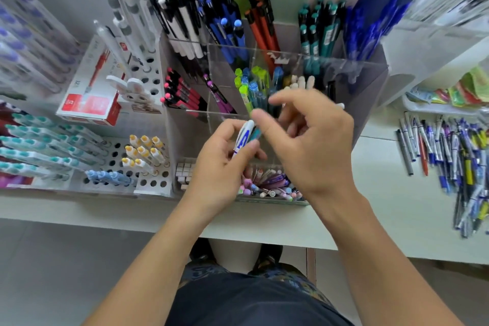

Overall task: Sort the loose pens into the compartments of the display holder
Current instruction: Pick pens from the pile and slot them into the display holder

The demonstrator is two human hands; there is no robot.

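My left hand (223, 161) grips a white pen with blue print (243, 137) and a teal pen beside it, just in front of the clear display holder (344, 66). My right hand (309, 137) hovers over the holder's front compartments, blurred, its fingers loosely curled with nothing seen in them; the index finger reaches toward the pens in my left hand. The holder's compartments hold black-white, blue, orange, teal, pink, purple and neon pens. A pile of loose pens (447, 156) lies on the white shelf (383, 193) to the right.
A red and white pen box (90, 95) and perforated racks with yellow-capped pens (144, 151) stand to the left. A low tray of pastel pens (267, 185) sits under my hands. Another clear box (434, 42) stands at the right rear.
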